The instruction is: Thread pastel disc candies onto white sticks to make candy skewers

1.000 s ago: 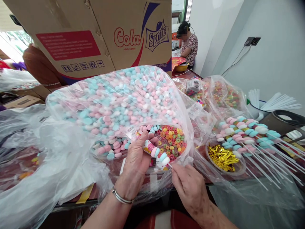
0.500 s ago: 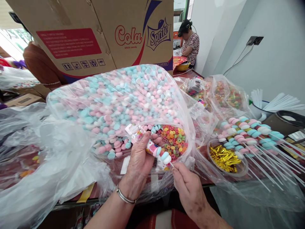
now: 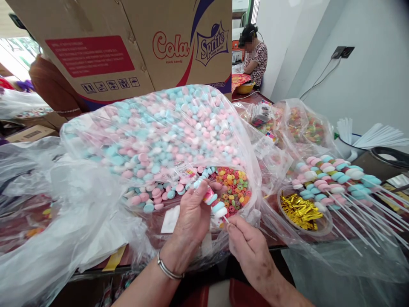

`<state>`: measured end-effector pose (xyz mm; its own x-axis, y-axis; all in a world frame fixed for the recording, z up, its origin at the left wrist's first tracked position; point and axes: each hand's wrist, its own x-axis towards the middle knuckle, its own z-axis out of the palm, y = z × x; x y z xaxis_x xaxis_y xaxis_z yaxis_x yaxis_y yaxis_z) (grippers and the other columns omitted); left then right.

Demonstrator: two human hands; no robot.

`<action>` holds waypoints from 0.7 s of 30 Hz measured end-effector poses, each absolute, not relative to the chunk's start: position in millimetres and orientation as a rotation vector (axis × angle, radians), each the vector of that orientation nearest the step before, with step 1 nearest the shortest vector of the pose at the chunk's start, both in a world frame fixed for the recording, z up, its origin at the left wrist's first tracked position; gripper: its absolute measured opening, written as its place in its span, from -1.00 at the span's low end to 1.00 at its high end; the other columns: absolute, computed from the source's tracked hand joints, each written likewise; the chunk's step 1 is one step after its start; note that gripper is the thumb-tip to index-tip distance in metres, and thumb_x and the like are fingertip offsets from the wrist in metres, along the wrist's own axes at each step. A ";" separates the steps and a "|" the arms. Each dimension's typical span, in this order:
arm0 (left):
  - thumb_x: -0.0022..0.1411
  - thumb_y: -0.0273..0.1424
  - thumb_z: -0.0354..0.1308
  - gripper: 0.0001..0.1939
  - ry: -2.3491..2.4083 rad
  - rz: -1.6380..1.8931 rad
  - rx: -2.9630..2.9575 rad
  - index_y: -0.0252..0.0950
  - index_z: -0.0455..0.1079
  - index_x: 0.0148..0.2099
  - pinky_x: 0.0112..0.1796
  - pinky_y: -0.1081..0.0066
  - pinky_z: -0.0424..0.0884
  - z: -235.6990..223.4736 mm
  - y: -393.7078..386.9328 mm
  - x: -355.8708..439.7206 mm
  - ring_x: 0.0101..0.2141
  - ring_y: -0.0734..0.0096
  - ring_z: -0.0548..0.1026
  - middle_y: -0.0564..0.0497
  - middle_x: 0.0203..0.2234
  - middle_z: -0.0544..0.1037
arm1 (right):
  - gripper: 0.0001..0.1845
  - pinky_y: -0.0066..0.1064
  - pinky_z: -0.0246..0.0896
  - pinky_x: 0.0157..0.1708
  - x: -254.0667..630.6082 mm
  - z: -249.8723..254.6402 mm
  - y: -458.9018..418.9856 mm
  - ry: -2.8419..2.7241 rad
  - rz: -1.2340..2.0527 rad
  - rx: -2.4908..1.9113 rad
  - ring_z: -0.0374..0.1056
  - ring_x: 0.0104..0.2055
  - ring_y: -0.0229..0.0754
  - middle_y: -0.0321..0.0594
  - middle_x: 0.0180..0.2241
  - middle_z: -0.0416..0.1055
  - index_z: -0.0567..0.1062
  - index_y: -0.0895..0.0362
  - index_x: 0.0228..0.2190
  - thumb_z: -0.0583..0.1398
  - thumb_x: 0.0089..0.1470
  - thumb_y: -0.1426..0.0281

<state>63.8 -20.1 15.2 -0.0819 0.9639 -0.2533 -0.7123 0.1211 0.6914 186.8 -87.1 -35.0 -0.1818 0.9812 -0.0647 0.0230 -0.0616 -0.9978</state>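
Clearly, the left hand [image 3: 194, 209] has its fingers curled around the candy [image 3: 219, 209], which sits partly inside a printed wrapper [image 3: 184, 170]. The right hand [image 3: 247, 238] pinches its stick [image 3: 226, 220] with thumb and fingers. The candy is just before the gummy rings [image 3: 236, 187]; at right, other skewers [image 3: 335, 177] lie beside a bowl [image 3: 321, 231] of gold ties [image 3: 300, 211].

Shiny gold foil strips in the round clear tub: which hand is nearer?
Right. The right hand, pinching a thin white stick, is left of the gold strips; the left hand is farther left.
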 end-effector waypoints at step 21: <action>0.42 -0.48 0.02 -0.69 0.670 1.530 0.059 -0.39 0.41 -0.40 -0.39 0.46 0.53 17.2 8.0 54.4 -0.60 0.57 0.45 0.09 -0.61 0.43 | -0.64 -0.53 -0.28 -0.67 189.7 -25.2 -85.0 -0.987 1.723 -1.058 -0.19 -0.66 -0.42 -0.54 -0.70 -0.06 0.32 0.12 -0.48 0.13 0.15 0.10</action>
<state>54.4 8.0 17.2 -0.0989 0.9265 -0.3632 -0.8954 0.0763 0.4386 189.7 -85.0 -25.2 -0.2682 0.9316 -0.2451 -0.2598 -0.3150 -0.9128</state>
